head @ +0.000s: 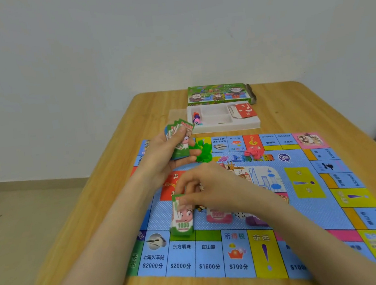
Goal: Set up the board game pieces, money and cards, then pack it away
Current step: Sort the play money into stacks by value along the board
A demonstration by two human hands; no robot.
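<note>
Head view: right hand pinches "1000" note

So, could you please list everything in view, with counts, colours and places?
table: one, wooden, under everything.
game board: one, mostly blue, flat on the table.
game box: one, green, far table edge.
tray: one, white, before the box.
pawns: few, mixed colours, tray's left compartment.
cards: small stack, red, tray's right compartment.
houses: pile, green, board's far side.
small pieces: pile, red, right of the houses.
green note stack: one, marked 1000, board's near side.
pink note stack: one, right of it.
green note fan: several, held over the board's far-left corner.
left hand: grips the fan.
right hand: pinches the green note stack's top.
</note>
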